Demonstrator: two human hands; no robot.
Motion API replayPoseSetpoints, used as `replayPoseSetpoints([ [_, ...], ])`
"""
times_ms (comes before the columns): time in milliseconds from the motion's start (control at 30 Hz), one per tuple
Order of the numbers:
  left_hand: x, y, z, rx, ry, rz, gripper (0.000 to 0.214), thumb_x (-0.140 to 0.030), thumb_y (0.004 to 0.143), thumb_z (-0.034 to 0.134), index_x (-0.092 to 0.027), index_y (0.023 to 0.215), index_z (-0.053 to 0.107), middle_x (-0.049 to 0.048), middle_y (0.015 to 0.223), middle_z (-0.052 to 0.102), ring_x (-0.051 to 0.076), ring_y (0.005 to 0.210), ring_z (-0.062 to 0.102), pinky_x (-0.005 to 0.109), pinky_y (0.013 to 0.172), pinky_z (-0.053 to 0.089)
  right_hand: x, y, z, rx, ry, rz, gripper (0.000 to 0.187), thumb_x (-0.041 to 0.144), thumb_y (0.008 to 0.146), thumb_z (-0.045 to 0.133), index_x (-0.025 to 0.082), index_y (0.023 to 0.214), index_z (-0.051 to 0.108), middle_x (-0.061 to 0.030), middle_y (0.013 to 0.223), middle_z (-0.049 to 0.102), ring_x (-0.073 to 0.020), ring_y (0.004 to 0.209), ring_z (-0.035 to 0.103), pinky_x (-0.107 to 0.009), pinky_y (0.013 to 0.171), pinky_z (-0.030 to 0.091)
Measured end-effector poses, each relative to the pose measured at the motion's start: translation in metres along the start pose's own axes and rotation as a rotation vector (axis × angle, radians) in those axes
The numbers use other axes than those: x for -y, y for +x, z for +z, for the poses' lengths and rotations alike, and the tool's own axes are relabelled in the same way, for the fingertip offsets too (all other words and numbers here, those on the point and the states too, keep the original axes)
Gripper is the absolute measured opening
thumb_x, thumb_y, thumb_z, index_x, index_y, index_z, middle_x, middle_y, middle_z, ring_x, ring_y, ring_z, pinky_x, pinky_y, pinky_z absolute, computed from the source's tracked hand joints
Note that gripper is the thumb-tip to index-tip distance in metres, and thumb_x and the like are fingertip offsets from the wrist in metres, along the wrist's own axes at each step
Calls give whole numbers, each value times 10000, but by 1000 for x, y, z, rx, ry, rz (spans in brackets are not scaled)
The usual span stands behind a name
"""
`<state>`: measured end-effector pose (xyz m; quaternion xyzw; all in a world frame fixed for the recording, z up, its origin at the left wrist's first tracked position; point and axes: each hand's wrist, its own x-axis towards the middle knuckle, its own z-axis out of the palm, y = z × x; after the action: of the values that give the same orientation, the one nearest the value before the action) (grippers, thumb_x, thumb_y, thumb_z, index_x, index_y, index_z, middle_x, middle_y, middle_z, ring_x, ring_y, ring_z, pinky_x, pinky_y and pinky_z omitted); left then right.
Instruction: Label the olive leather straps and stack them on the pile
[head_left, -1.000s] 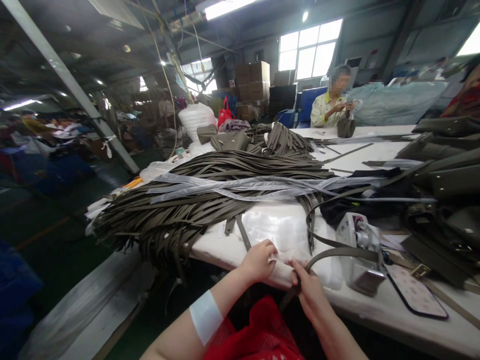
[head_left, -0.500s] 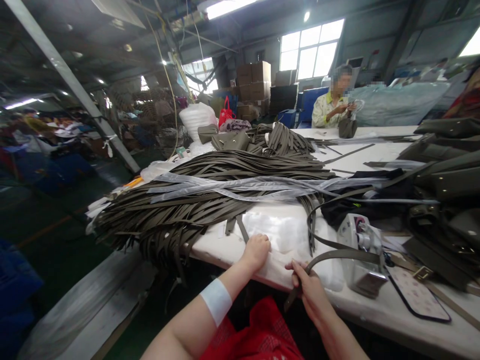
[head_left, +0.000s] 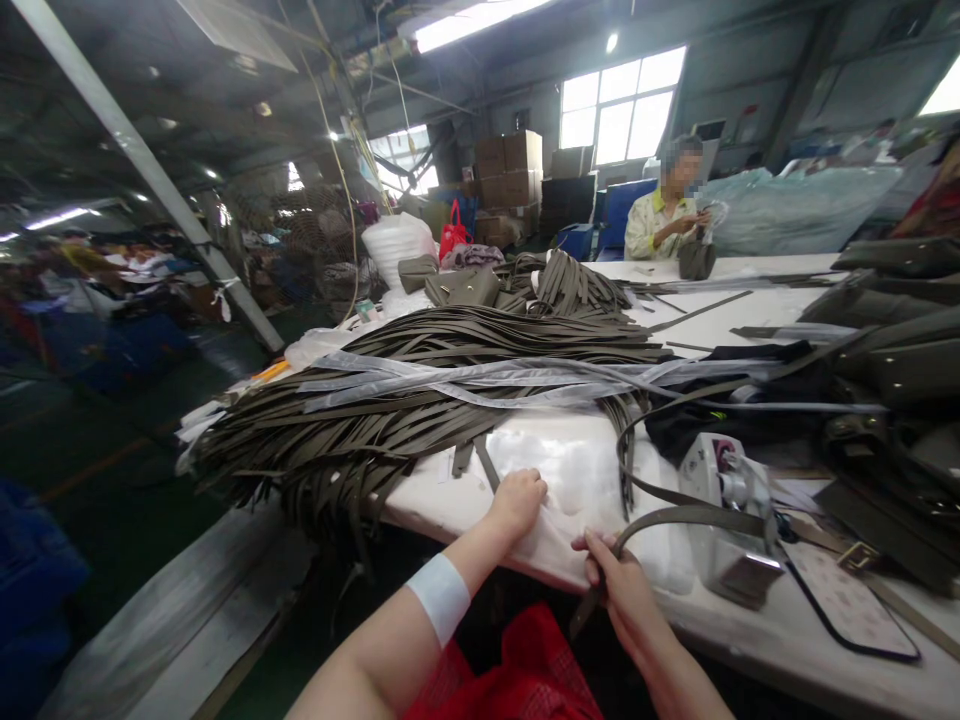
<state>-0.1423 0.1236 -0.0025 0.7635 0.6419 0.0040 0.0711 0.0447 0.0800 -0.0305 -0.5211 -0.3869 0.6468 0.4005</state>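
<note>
My right hand (head_left: 621, 578) is closed on a dark olive strap (head_left: 694, 517), near its lower end, at the front edge of the table. From there the strap arches right to a small white machine (head_left: 727, 520). My left hand (head_left: 521, 503) rests at the table's front with its fingers curled down on a stack of clear plastic film (head_left: 574, 455); they seem to pinch it, though the fingertips are hidden. Just behind that hand lies the end of another strap (head_left: 486, 465). A large heap of olive straps (head_left: 360, 415) spreads across the left and middle.
Translucent strips (head_left: 450, 378) lie across the heap. A phone with a patterned case (head_left: 847, 600) lies right of the machine. Olive bags (head_left: 900, 350) pile up at the right. Across the table (head_left: 697, 300), a co-worker (head_left: 660, 225) handles a small olive bag (head_left: 697, 260).
Both hands keep nearly the same pose. My left hand has shifted slightly right. The whole view has tilted a little, and the strap stays in my right hand.
</note>
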Motion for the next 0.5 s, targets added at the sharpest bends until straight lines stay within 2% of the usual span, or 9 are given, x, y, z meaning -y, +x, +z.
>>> replayPoseSetpoints([
  [167, -2, 4, 7, -23, -18, -34, 209, -130, 909, 467, -153, 876, 672, 93, 924, 628, 221, 914, 605, 341, 838, 486, 0, 1, -1, 31, -13, 7, 534, 677, 644, 710, 151, 735, 702, 46, 468, 423, -106, 465, 349, -266, 460, 216],
  [300, -5, -1, 11, -98, -38, -58, 234, -43, 879, 419, -121, 909, 637, 122, 957, 620, 239, 955, 596, 367, 879, 481, -1, 1, -3, 36, 6, 11, 515, 661, 644, 723, 153, 731, 700, 45, 473, 437, -112, 479, 374, -268, 477, 243],
  [500, 3, -14, 10, -292, -108, -87, 203, -15, 845, 429, -121, 949, 567, 182, 1279, 511, 279, 1170, 511, 428, 1024, 414, -7, 5, -4, 30, 47, 4, 497, 628, 634, 757, 143, 723, 695, 45, 464, 440, -107, 485, 365, -268, 495, 270],
])
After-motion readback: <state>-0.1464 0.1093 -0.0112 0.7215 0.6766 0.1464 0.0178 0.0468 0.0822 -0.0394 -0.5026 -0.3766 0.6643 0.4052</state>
